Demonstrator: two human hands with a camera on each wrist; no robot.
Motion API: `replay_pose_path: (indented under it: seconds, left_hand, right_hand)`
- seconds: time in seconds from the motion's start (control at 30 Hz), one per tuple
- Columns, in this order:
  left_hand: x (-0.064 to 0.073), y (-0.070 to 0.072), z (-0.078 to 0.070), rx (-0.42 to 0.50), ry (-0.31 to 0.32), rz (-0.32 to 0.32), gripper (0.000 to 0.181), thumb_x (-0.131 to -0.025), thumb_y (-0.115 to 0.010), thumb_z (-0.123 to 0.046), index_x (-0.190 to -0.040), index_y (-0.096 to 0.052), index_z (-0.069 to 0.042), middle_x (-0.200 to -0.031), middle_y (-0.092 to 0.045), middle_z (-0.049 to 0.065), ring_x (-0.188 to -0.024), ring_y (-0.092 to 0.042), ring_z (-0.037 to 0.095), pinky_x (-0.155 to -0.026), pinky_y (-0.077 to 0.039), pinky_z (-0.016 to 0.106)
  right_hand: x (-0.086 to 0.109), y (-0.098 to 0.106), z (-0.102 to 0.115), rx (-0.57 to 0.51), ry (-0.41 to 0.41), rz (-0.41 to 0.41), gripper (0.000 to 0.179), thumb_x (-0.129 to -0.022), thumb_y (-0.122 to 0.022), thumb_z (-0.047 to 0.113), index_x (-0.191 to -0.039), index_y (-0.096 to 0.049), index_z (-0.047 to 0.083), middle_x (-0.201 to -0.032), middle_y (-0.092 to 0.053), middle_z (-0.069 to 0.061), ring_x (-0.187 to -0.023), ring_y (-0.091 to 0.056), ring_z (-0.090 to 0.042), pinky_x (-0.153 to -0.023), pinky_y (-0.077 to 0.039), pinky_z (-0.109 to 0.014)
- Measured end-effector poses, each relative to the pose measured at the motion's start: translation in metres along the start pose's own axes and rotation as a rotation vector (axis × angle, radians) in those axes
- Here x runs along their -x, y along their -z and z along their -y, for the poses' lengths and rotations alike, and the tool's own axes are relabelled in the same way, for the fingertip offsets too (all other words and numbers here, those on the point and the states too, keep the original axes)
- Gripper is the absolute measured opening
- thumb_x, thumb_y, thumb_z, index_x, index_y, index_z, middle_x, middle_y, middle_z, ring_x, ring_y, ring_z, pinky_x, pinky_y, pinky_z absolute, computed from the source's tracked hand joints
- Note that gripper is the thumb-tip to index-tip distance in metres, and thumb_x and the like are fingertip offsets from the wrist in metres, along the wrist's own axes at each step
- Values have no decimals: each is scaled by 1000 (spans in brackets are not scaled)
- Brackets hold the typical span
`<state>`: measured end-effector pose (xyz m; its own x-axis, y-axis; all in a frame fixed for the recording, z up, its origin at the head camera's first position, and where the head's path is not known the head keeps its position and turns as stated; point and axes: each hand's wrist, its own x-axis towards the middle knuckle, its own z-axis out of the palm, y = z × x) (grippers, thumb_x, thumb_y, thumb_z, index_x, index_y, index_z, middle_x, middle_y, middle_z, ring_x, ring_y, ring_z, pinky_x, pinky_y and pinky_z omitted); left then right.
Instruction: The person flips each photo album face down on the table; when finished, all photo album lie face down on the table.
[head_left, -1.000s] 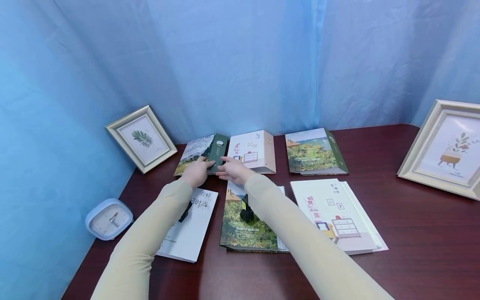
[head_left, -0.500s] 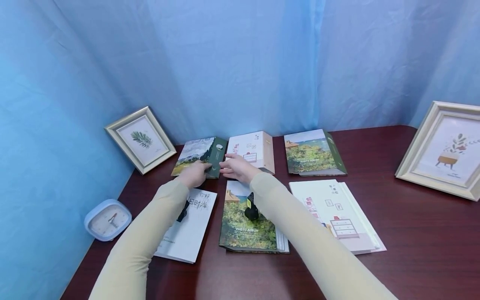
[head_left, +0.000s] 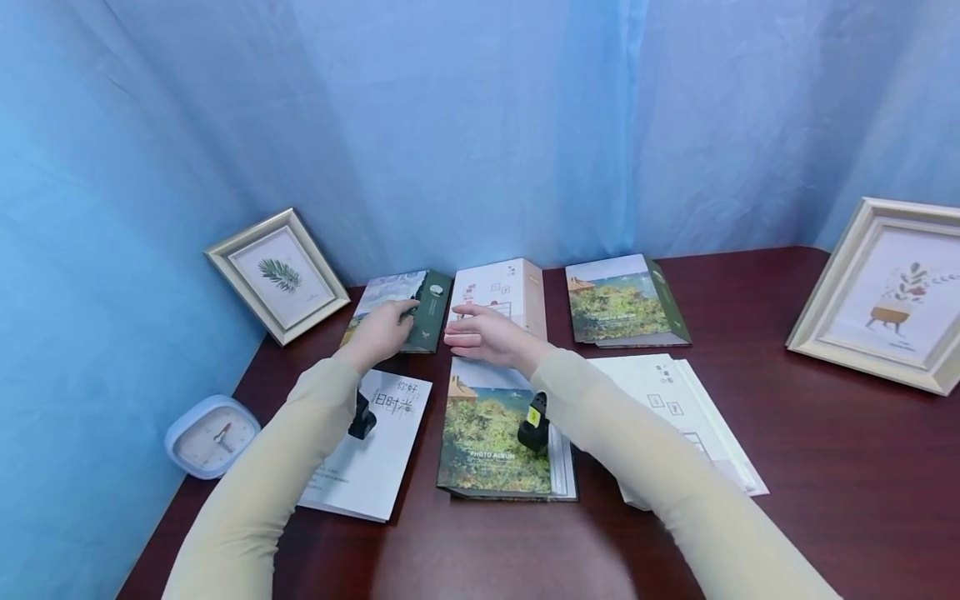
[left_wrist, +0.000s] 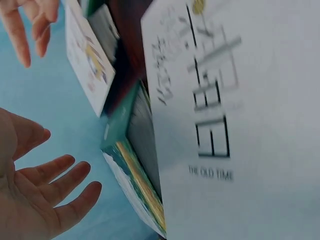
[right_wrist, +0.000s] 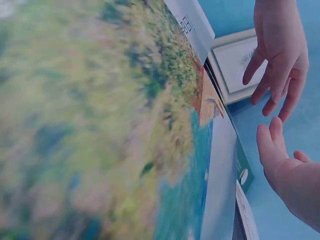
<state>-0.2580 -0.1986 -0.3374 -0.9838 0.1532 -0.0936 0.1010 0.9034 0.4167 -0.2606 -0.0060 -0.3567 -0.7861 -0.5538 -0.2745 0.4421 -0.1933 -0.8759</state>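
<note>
My left hand [head_left: 378, 333] hovers over the near left part of a green-spined landscape photo album [head_left: 429, 312] in the back row, its fingers relaxed and holding nothing. My right hand [head_left: 491, 337], also with nothing in its fingers, overlaps the near edge of a white album with a pink spine [head_left: 534, 304] beside it. In the left wrist view, the left hand's fingers [left_wrist: 75, 207] are spread and loosely bent. The right wrist view shows the right hand [right_wrist: 295, 175] relaxed, facing the other hand across a gap.
Nearer me lie a white album with black lettering [head_left: 375, 467], a garden-picture photo album [head_left: 487, 433] and a white album [head_left: 667, 400] partly under the right sleeve. Another garden album [head_left: 618, 300] stands back right. A blue clock [head_left: 213, 437] and picture frames [head_left: 279, 275] stand at the sides.
Both hands have drawn back from the green spine towards me and moved further apart. The green album has shifted slightly towards the left; the other albums stay put.
</note>
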Motion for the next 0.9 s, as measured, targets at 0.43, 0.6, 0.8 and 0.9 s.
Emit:
replay_pose_path:
  seconds: [0.43, 0.6, 0.8, 0.9]
  left_hand:
    - [29, -9, -1, 269, 15, 20, 44, -103, -39, -23, -146, -37, -12, -146, -40, 17, -127, -46, 33, -93, -46, 46]
    - [41, -18, -7, 366, 15, 46, 45, -102, -41, -24, -146, -36, -15, -148, -36, 17, -135, -38, 35, -103, -39, 51]
    - [52, -26, -12, 521, 50, 89, 47, -102, -43, -22, -148, -34, -15, -150, -32, 17, -135, -37, 35, -102, -42, 48]
    - [56, -29, -13, 600, 54, 107, 48, -102, -44, -21, -148, -32, -14, -150, -31, 18, -135, -36, 35, -103, -41, 48]
  right_hand:
    - [61, 19, 6, 141, -7, 26, 59, -98, -40, 5, -152, -14, 6, -150, -24, -28, -137, -30, -42, -112, -31, -45]
    - [85, 26, 4, 265, -38, -18, 61, -98, -45, 10, -152, -15, 8, -151, -24, -25, -136, -34, -40, -110, -34, -45]
    - [108, 33, 6, 392, -58, -89, 71, -97, -49, 13, -153, -5, 10, -154, -17, -23, -137, -31, -40, -111, -32, -47]
    - [118, 38, 7, 428, -58, -95, 75, -97, -51, 13, -153, -1, 11, -152, -18, -25, -138, -29, -40, -112, -29, -48]
